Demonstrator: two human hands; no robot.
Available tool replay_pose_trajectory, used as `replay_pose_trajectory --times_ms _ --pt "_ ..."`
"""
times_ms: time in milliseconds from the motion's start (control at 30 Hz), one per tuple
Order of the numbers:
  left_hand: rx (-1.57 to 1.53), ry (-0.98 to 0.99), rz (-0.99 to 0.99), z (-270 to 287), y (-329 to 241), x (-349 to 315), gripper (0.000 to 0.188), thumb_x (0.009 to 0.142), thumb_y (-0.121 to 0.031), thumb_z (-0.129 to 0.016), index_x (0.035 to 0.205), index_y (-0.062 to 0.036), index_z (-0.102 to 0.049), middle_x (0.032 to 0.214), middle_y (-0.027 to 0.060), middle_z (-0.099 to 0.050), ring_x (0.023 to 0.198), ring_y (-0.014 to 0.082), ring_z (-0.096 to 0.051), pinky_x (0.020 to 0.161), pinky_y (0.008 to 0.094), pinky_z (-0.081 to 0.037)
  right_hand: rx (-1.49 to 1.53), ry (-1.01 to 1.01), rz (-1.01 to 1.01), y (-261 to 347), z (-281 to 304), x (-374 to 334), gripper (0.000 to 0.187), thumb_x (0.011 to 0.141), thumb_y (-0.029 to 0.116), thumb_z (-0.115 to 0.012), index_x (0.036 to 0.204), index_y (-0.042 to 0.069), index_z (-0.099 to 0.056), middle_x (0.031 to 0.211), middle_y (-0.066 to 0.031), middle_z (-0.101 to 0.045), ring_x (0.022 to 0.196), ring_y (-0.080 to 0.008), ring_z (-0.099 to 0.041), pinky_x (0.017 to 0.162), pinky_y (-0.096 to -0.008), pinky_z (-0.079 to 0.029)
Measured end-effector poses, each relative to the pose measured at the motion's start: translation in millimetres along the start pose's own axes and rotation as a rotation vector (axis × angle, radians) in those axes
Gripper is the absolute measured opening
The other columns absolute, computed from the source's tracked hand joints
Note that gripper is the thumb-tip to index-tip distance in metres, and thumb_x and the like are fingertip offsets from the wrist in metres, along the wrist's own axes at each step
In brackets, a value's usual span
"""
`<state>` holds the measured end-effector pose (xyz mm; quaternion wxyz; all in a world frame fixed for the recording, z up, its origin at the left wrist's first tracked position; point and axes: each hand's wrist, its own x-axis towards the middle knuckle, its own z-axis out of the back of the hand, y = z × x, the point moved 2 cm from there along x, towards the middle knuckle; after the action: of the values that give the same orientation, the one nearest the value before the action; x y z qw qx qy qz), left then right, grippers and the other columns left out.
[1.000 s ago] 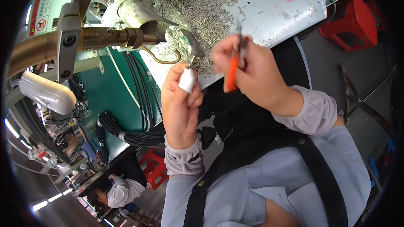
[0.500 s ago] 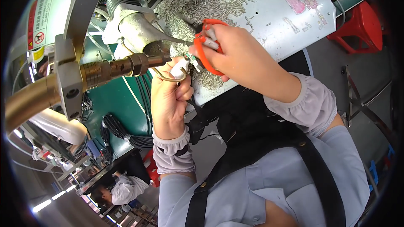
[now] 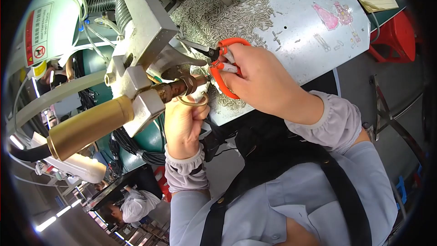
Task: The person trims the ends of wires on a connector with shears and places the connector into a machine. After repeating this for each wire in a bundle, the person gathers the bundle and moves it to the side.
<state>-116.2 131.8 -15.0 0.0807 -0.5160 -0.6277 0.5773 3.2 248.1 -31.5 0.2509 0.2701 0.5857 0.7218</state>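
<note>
My left hand [image 3: 180,120] is closed in a pinch beneath the tip of a brass-coloured soldering iron [image 3: 91,125]. Something white shows at its fingertips, but the iron and a curved brass-coloured tube [image 3: 196,103] hide most of it, so I cannot make out what is held. My right hand [image 3: 268,79] is closed around a pair of scissors [image 3: 223,92] with orange handles. Their dark blades point left, above the iron's tip. The right fingertips are close to the left ones, near the iron's tip; whether they also grip a small part is hidden.
Many small silvery pieces [image 3: 218,20] lie heaped on a pale board [image 3: 296,13]. A metal bracket [image 3: 143,23] and a ribbed hose [image 3: 101,1] stand at the left. Black cables [image 3: 127,143] are bundled beside the machine. Red stools [image 3: 396,36] and a seated person [image 3: 136,205] are farther off.
The soldering iron and its metal bracket have swung right, bringing the tip down over my left fingertips. The scissors now lie slightly farther from me, with more of their blades showing.
</note>
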Motion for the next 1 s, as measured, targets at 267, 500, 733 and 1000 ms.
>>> replay_pose_trajectory --times_ms 267,500,733,1000 --pt "-0.018 0.083 -0.006 1 4 -5 0.023 0.074 -0.006 -0.058 0.094 -0.0003 -0.048 0.063 -0.0020 -0.041 0.044 0.0028 -0.027 0.038 0.0165 -0.020 -0.008 -0.016 0.004 1 -2 -8 0.022 0.076 0.013 -0.057 0.069 -0.001 -0.041 0.053 -0.0111 -0.042 0.044 -0.0188 -0.038 0.043 -0.0305 -0.031" --pt "-0.119 0.186 0.036 -6 10 -34 0.020 0.079 -0.007 -0.053 0.096 0.0006 -0.046 0.073 0.0017 -0.044 0.048 0.0034 -0.032 0.038 0.0153 -0.023 0.025 0.001 0.034 13 -1 -36 0.021 0.077 0.014 -0.057 0.070 0.000 -0.043 0.053 -0.0072 -0.041 0.046 -0.0114 -0.039 0.044 -0.0269 -0.032" --pt "0.038 -0.160 -0.359 0 36 -81 0.022 0.086 -0.016 -0.046 0.103 -0.0022 -0.042 0.077 0.0050 -0.043 0.049 0.0057 -0.033 0.038 0.0168 -0.025 0.446 -0.388 0.212 19 4 -84 0.012 0.077 0.011 -0.057 0.074 0.003 -0.049 0.053 -0.0029 -0.044 0.047 -0.0056 -0.045 0.043 -0.0216 -0.034" --pt "-0.664 0.471 -0.150 29 61 -115 0.047 0.087 -0.046 -0.031 0.109 -0.0046 -0.038 0.074 0.0060 -0.042 0.047 0.0098 -0.033 0.040 0.0190 -0.024 -0.163 0.081 0.394 45 -25 -139 0.019 0.073 0.005 -0.059 0.092 0.006 -0.058 0.057 -0.0045 -0.055 0.048 -0.0116 -0.052 0.043 -0.0231 -0.039"
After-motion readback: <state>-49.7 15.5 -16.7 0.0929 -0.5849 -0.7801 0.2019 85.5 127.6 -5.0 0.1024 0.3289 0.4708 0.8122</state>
